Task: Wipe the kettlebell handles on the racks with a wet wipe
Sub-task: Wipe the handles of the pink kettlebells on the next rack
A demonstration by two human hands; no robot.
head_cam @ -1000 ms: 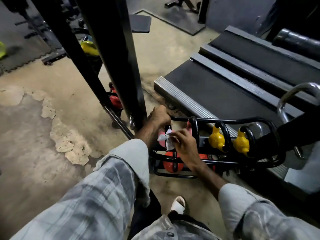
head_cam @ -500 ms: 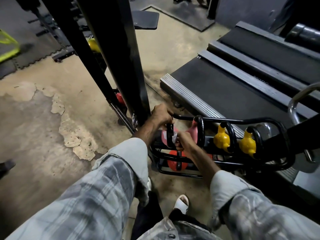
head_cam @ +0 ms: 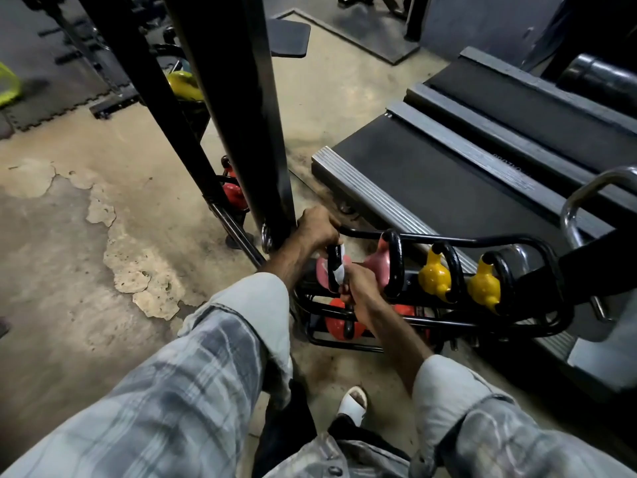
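Head cam, looking down at the rack (head_cam: 431, 240) sitting low on the floor, right next to a treadmill (head_cam: 448, 181). Left hand (head_cam: 315, 227) is curled round the rack's top bar at its near-left corner, basically bracing. Right hand (head_cam: 358, 282) is pinching the wipe (head_cam: 339, 269), which is now wrapped round the black handle (head_cam: 333, 263) of the pink kettlebell (head_cam: 324, 270) at the left end of the rack.

What changed: a second ago the wipe was just a loose white wad held in front of that bell, not on anything. Half a second ago the hand had closed in on the handle, and now you can see the white band actually hugging the bar. So I'd say the wiping of this handle has properly started, rather than just lining up.

Rest of the rack, going right from that bell: a second pink one (head_cam: 377, 262), then two yellow ones (head_cam: 435, 276) (head_cam: 484, 288), all with black handles the wipe isn't touching. Red bells (head_cam: 339, 326) sit on the rack's lower tier, under the hands. There's another red one (head_cam: 233, 194) behind the black post (head_cam: 238, 115) left of the rack too.

My guess is the job's early, one handle in progress and plenty left. Can't tell how wet the wipe is.
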